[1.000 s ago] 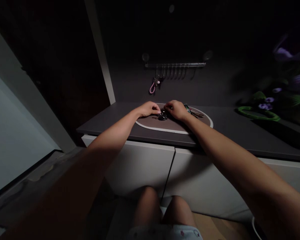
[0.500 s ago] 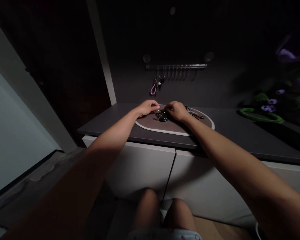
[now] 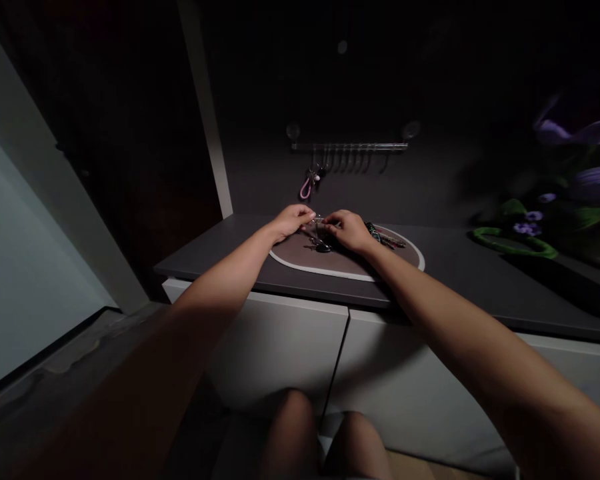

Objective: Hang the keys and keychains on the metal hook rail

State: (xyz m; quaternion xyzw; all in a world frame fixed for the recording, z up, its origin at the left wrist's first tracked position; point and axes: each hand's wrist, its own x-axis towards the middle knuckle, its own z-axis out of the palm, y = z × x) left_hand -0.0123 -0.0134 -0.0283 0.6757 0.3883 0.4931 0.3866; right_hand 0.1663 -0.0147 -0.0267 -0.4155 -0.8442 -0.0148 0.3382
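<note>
A person bends over a small cluster of keys with both bare hands in dim indoor light. The left hand [image 3: 293, 223] pinches a small silver metal ring [image 3: 318, 219] between its fingertips. The right hand [image 3: 349, 231] sits just beside it, fingers curled inward over the same spot, though at this size it cannot be told whether they grip the ring or something else in the cluster. A black key fob [image 3: 323, 247] lies directly below the ring on a brown oval mat with a white rim [image 3: 347, 275]. A bunch of metal keys [image 3: 386, 236] rests on the mat just past the right hand. The mat sits on a dark grey countertop [image 3: 205, 265] above white cabinet doors [image 3: 280, 353]. On the wall behind, a slim metal rail with a row of hooks [image 3: 349, 147] carries a pink loop strap [image 3: 305, 190]. To the right, a green loop [image 3: 513, 248] lies on the counter below purple flowers [image 3: 527, 229].
</note>
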